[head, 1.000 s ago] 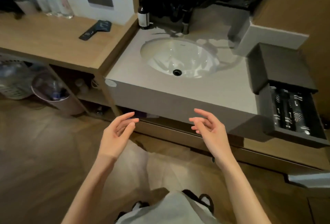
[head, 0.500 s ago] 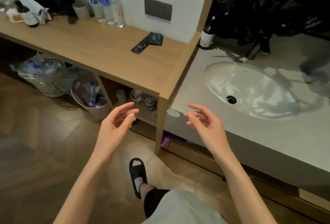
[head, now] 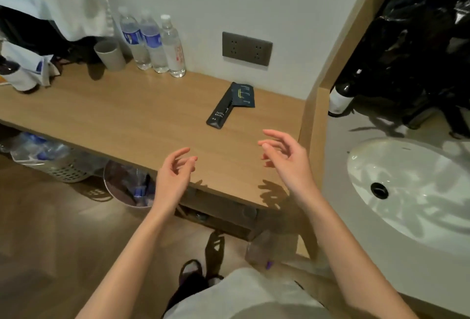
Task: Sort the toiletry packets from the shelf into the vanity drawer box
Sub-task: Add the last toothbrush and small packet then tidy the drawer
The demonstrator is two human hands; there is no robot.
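Head view: you are holding both the left hand and right hand wide and empty over the smooth wooden shelf, near two flat dark packets.

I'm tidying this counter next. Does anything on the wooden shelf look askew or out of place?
Mostly tidy. The toothbrush packet lies diagonally, overlapping the flat dark sachet behind it. At the far left, crumpled cloth spills onto the wooden shelf. Both hands are empty.

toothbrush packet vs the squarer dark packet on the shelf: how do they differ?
The toothbrush packet is long and narrow; the squarer packet is short and wide. The toothbrush packet lies nearer the shelf's front edge, the squarer packet nearer the wall. The toothbrush packet has white lettering; the squarer packet has yellowish markings. Both are dark, lie flat and touch or overlap.
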